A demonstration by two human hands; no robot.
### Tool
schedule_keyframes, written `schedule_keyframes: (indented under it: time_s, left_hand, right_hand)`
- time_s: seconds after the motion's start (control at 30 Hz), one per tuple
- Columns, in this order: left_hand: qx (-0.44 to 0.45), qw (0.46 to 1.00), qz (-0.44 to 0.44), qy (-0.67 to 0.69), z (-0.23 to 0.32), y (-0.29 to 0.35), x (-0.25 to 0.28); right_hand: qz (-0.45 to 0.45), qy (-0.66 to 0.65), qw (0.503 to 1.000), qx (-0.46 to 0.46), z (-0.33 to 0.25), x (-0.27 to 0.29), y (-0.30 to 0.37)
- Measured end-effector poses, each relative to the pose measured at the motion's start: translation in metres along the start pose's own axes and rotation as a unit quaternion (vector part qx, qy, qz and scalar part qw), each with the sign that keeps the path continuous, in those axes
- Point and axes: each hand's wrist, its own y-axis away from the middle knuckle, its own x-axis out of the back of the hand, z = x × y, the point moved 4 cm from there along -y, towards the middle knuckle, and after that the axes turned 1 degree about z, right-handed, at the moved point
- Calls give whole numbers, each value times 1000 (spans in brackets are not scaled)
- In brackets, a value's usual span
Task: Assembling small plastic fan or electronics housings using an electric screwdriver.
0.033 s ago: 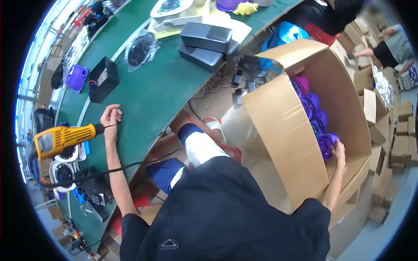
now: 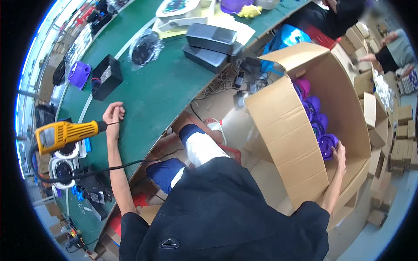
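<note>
Inside a large open cardboard box (image 2: pixel 285 143) on my right, my right hand (image 2: pixel 340 155) grips the edge of a purple plastic housing (image 2: pixel 326 146), round and hollow. More purple housings (image 2: pixel 311 106) lie in a row beyond it, with a magenta one (image 2: pixel 303 87) at the far end. My left hand (image 2: pixel 114 114) rests on the green worktable (image 2: pixel 148 93), fingers curled together; whether anything small is in them is hidden. Just left of that wrist is a yellow corded power tool (image 2: pixel 69 134), its thin dark tip reaching across in front of the wrist.
A black open box (image 2: pixel 106 78), a purple part (image 2: pixel 79 75), a bagged round part (image 2: pixel 146 47) and black cases (image 2: pixel 211 38) stand on the table. The tool's black cord (image 2: pixel 130 165) crosses my left forearm. Cables and adapters lie beyond the table edge. Other people are at far right.
The view has shifted slightly, so the table and its things appear a little further right. My hands stay in nearly the same places, the right one still on the purple housing.
</note>
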Motion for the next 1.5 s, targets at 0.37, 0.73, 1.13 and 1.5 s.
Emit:
schedule_keyframes:
  time_s: [0.37, 0.73, 1.13, 1.5]
  left_hand:
    - [4, 998, 6, 60, 13, 3, -21]
    - [-73, 980, 109, 146, 7, 21, 11]
    - [-178, 974, 133, -42, 57, 20, 34]
    - [-239, 901, 88, -351, 102, 68, 30]
  right_hand:
    - [246, -37, 968, -39, -68, 202, -10]
    - [-342, -594, 677, 269, -664, 73, 20]
    - [-444, -543, 666, 252, -828, -44, 38]
    - [-407, -468, 397, 677, -862, 74, 170]
